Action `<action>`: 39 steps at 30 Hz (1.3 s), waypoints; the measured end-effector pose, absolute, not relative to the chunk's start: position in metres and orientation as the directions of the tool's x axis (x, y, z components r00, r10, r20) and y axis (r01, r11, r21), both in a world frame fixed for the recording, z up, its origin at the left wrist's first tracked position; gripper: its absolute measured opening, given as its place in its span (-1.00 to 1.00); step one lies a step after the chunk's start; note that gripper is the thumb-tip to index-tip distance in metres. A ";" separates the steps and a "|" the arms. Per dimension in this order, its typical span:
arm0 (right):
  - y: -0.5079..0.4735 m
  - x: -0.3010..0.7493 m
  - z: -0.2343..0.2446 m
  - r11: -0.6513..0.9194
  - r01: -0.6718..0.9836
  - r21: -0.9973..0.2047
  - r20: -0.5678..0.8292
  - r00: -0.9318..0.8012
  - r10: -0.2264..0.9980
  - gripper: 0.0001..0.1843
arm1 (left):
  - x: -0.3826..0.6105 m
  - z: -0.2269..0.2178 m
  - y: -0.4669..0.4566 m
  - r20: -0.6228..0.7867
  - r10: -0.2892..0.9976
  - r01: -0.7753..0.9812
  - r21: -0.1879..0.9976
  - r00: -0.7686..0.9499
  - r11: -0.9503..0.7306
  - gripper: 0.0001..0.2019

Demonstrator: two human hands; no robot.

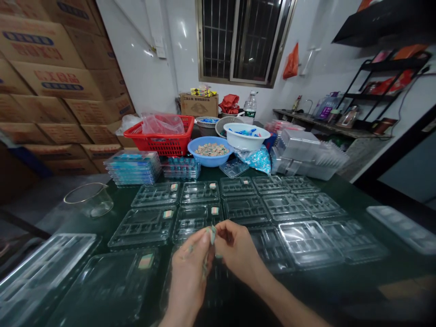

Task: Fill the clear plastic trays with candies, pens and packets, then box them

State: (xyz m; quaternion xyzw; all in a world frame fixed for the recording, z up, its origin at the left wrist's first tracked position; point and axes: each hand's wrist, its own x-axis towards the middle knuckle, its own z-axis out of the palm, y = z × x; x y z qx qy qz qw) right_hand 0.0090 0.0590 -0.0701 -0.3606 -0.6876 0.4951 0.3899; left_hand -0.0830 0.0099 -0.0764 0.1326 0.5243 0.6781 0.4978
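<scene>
I see the left hand point(189, 261) and the right hand point(240, 247) meet over the near middle of the dark green table point(356, 197), fingertips closed around a small pale-green piece point(212, 234); how many pieces the left fingers keep, I cannot tell. The hands partly cover thin, shiny plastic trays point(141, 229) with moulded compartments. Some trays carry one striped, squarish block point(215, 210) at the far right corner. Farther, a smooth blue bowl point(209, 161) full of small pieces stands between a red lattice basket point(160, 144) and a white bowl point(247, 142).
</scene>
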 end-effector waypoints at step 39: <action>0.061 0.056 -0.039 0.631 0.223 -0.743 0.228 -0.802 0.552 -0.94 | -0.087 -0.080 0.009 -0.437 0.886 -0.685 0.598 0.157 0.416 -0.34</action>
